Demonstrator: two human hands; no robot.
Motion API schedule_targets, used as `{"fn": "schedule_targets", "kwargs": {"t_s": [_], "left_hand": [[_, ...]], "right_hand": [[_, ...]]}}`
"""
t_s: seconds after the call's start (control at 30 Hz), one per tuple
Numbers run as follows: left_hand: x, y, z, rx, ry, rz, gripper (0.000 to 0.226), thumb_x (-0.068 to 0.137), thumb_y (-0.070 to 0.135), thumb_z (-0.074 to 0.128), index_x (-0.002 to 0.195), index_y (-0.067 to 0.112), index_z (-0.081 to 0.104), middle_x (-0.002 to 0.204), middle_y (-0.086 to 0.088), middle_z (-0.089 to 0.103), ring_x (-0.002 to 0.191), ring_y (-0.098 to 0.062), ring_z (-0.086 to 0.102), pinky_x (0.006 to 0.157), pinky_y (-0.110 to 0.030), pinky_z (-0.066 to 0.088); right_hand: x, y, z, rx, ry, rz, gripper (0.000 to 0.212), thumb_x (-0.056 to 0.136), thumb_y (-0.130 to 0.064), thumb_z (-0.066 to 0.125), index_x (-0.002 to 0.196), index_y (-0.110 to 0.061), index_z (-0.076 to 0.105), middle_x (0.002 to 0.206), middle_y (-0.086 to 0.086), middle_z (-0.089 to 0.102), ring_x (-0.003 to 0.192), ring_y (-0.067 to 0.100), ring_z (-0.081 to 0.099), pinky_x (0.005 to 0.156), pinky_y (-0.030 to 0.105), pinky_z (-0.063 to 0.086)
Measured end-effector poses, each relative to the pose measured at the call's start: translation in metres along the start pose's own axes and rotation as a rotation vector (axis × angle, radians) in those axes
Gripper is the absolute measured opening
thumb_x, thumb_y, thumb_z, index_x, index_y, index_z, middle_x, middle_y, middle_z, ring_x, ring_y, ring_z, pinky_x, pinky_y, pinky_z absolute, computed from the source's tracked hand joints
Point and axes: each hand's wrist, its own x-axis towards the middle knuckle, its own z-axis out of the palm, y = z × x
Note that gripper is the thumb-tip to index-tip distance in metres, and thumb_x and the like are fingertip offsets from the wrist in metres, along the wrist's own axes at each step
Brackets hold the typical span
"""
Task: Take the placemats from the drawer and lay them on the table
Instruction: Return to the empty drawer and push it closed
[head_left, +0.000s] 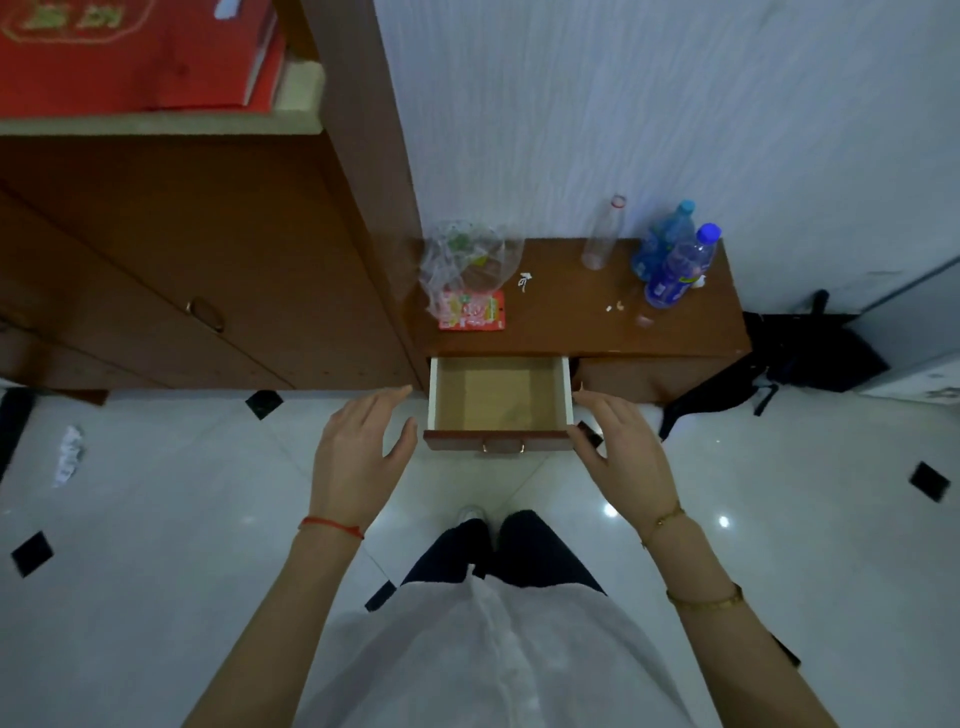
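Observation:
A small drawer (567, 395) stands pulled out from a low brown side table (571, 322). Its inside shows a flat tan surface (498, 397); I cannot tell whether that is a placemat or the drawer's bottom. My left hand (358, 457) hovers just left of the drawer with straight, relaxed fingers and holds nothing. My right hand (618, 452) hovers at the drawer's right front corner, fingers also relaxed and empty. Neither hand touches the drawer.
On the side table stand a clear bottle (602, 234), two blue bottles (675, 265), a crumpled plastic bag (462, 260) and a red packet (472, 310). A tall brown cabinet (182, 260) is at the left, a black bag (800, 358) at the right. The floor is glossy white tile.

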Motion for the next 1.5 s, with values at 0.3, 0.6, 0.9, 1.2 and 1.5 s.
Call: {"fn": "schedule_targets", "kwargs": {"t_s": [0.3, 0.6, 0.9, 1.2, 1.5], "left_hand": [[0.034, -0.008, 0.055, 0.002, 0.027, -0.017, 0.035, 0.092, 0.026, 0.056, 0.121, 0.009, 0.063, 0.117, -0.008, 0.067, 0.107, -0.022, 0.062, 0.095, -0.038, 0.049], [0.001, -0.076, 0.193, 0.005, 0.001, -0.017, 0.035, 0.089, 0.021, 0.061, 0.123, 0.011, 0.062, 0.114, -0.006, 0.067, 0.105, -0.020, 0.060, 0.096, -0.030, 0.044], [-0.053, -0.179, 0.373, 0.047, -0.051, 0.090, 0.048, 0.093, 0.028, 0.056, 0.137, 0.009, 0.050, 0.138, -0.006, 0.054, 0.131, -0.021, 0.046, 0.112, -0.047, 0.033], [-0.034, -0.226, 0.470, 0.096, 0.047, 0.177, 0.055, 0.099, 0.035, 0.045, 0.148, 0.014, 0.034, 0.152, -0.005, 0.038, 0.144, -0.017, 0.028, 0.120, -0.045, 0.019], [-0.011, -0.224, 0.481, 0.083, 0.169, 0.228, 0.046, 0.097, 0.027, 0.056, 0.140, 0.012, 0.047, 0.146, -0.004, 0.046, 0.139, -0.019, 0.037, 0.117, -0.042, 0.026]], "right_hand": [[0.028, 0.062, 0.022, -0.038, -0.006, 0.027, 0.035, 0.092, -0.018, 0.065, 0.126, -0.010, 0.060, 0.122, 0.005, 0.063, 0.116, 0.019, 0.054, 0.100, 0.030, 0.044], [0.026, 0.152, 0.149, -0.055, -0.002, 0.029, 0.032, 0.091, -0.019, 0.065, 0.121, -0.008, 0.061, 0.108, 0.006, 0.065, 0.103, 0.021, 0.056, 0.091, 0.035, 0.050], [0.015, 0.242, 0.336, -0.099, 0.043, -0.053, 0.055, 0.098, -0.037, 0.047, 0.146, -0.010, 0.039, 0.150, 0.006, 0.042, 0.144, 0.023, 0.030, 0.118, 0.042, 0.026], [0.038, 0.294, 0.422, -0.346, 0.195, -0.138, 0.058, 0.104, -0.043, 0.028, 0.153, -0.013, 0.022, 0.162, 0.004, 0.018, 0.151, 0.023, 0.008, 0.123, 0.047, 0.007], [0.083, 0.305, 0.424, -0.347, 0.280, -0.150, 0.065, 0.101, -0.050, 0.026, 0.153, -0.011, 0.022, 0.162, 0.005, 0.018, 0.151, 0.021, 0.005, 0.124, 0.042, 0.005]]}}
